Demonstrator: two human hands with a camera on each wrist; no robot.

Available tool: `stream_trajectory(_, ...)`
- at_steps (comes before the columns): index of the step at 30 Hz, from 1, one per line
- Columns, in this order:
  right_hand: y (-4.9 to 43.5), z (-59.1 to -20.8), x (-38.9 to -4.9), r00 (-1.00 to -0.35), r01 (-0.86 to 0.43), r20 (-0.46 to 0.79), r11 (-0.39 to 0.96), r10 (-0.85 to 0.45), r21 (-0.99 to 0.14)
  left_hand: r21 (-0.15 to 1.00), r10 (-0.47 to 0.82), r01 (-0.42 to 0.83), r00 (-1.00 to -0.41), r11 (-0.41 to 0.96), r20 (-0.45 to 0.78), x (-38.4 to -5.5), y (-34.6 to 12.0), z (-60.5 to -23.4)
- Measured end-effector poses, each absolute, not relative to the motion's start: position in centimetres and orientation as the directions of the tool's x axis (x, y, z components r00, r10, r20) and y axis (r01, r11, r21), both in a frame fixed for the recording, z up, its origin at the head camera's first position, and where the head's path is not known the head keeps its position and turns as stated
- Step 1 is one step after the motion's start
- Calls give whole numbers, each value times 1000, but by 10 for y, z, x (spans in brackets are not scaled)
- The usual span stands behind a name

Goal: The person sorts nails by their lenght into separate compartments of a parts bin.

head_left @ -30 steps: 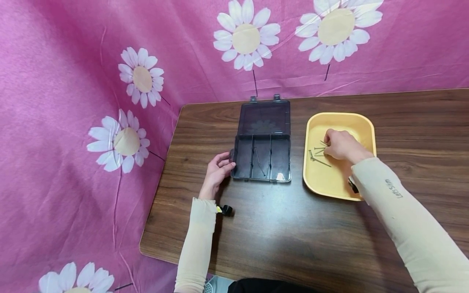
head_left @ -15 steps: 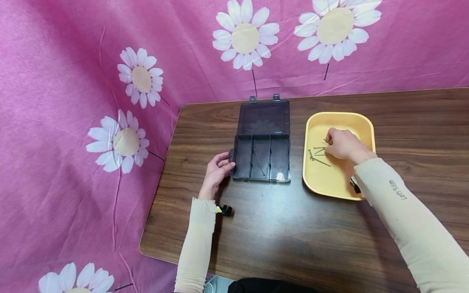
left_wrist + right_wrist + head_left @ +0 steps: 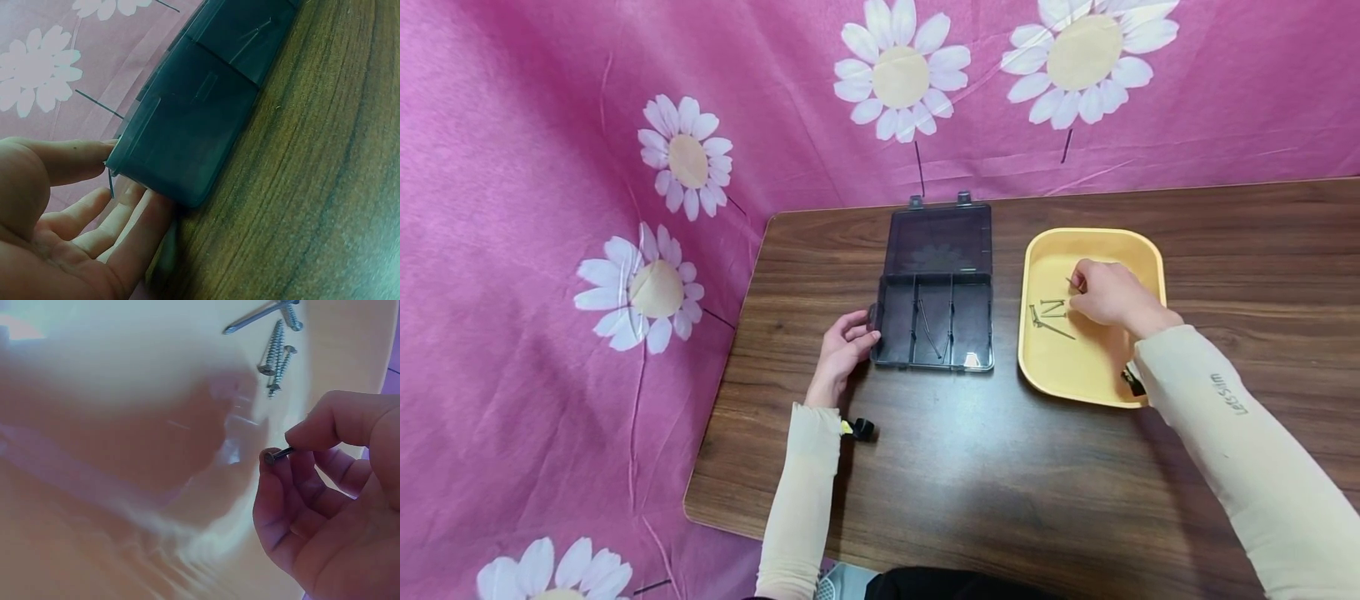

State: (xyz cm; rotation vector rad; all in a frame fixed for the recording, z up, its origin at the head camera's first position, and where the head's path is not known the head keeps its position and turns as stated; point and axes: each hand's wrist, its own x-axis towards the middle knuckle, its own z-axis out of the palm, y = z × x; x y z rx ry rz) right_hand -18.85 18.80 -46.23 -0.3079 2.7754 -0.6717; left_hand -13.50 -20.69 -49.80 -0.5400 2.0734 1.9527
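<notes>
My right hand, over the yellow tray, pinches a nail between thumb and fingertips; its flat round head shows in the right wrist view. Several screws and another nail lie on the tray floor beside that hand. To the left stands a dark see-through compartment box with its lid laid back. Long thin nails lie in its middle compartment. My left hand holds the box's left side, thumb at the top edge and fingers against the wall.
Both box and tray stand on a brown wood-grain table. A pink cloth with daisies hangs behind and to the left of it. Below the table's front edge is a pale object.
My right hand has drawn slightly right and back within the tray, and the nail moves along in its fingers. The left hand and the box stay put.
</notes>
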Motion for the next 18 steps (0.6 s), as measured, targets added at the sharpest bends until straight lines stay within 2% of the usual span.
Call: stream_trajectory(18, 188, -445, -182, -956, -167, -132, 855, -262, -491, 906, -100, -423, -902, 18, -419, -135, -206, -498)
